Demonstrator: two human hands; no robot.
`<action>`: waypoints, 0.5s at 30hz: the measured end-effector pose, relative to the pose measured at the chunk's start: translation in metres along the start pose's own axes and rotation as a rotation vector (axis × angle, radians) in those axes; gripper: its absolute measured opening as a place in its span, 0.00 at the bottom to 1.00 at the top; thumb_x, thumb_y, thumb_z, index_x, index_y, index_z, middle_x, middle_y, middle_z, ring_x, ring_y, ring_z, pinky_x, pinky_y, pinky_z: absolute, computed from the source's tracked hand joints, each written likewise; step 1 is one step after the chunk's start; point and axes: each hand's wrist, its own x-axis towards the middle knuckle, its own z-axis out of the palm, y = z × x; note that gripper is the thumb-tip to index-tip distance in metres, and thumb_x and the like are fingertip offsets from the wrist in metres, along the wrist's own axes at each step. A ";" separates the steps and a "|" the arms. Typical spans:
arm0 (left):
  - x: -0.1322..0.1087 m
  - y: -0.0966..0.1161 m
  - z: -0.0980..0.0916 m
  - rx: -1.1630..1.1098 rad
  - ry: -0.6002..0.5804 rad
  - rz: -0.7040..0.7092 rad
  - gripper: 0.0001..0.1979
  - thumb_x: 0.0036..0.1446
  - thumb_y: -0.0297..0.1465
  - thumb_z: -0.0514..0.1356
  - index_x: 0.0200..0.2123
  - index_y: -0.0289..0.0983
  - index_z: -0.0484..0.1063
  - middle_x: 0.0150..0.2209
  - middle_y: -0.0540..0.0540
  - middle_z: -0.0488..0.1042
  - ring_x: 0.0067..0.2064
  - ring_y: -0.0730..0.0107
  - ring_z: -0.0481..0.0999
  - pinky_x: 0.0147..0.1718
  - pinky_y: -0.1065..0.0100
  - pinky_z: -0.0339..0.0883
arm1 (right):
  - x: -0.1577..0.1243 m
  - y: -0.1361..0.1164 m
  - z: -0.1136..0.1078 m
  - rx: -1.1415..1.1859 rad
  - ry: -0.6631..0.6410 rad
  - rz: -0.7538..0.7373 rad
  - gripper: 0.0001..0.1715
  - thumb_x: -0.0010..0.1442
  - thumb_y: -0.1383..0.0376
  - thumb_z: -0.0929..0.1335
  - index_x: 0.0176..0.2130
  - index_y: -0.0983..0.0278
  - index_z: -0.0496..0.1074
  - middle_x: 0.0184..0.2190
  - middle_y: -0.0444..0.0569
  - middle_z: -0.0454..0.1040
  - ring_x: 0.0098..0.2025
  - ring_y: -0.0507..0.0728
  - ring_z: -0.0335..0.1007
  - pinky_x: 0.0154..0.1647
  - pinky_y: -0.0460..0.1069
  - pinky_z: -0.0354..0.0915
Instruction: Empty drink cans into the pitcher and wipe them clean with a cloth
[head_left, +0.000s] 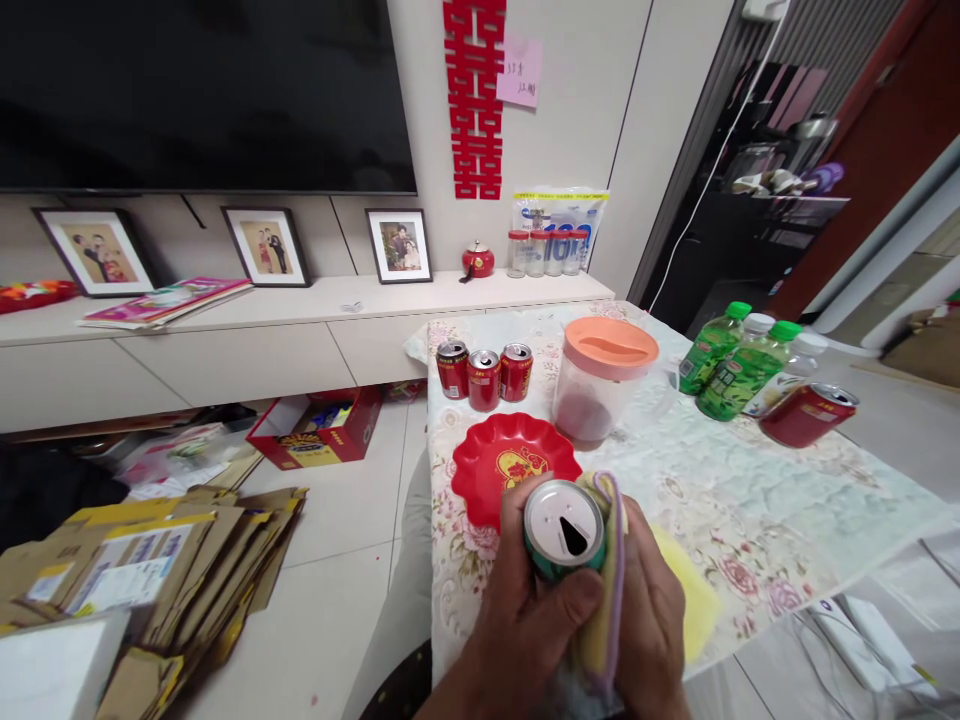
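I hold an open green can (564,532) and a cloth (604,580), low in the middle of the frame.

My left hand (525,620) is closed around the can, thumb on its front, and my right hand (654,625) presses the yellow cloth with purple edge against its side. Just above is a red plate (487,465) on the table (750,500); higher, three red cans (484,375) and a jug with an orange lid (604,380).

Home living room: wall television (202,90), framed photos (266,245) on low cabinet (225,340), floral-clothed table (750,500) with drinks.
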 end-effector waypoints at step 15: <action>0.000 0.000 0.008 0.026 0.187 0.110 0.29 0.59 0.40 0.71 0.58 0.46 0.62 0.50 0.46 0.75 0.49 0.62 0.78 0.50 0.64 0.73 | -0.001 0.013 0.002 -0.034 -0.015 0.066 0.19 0.73 0.53 0.64 0.53 0.60 0.77 0.49 0.54 0.75 0.51 0.59 0.75 0.47 0.51 0.74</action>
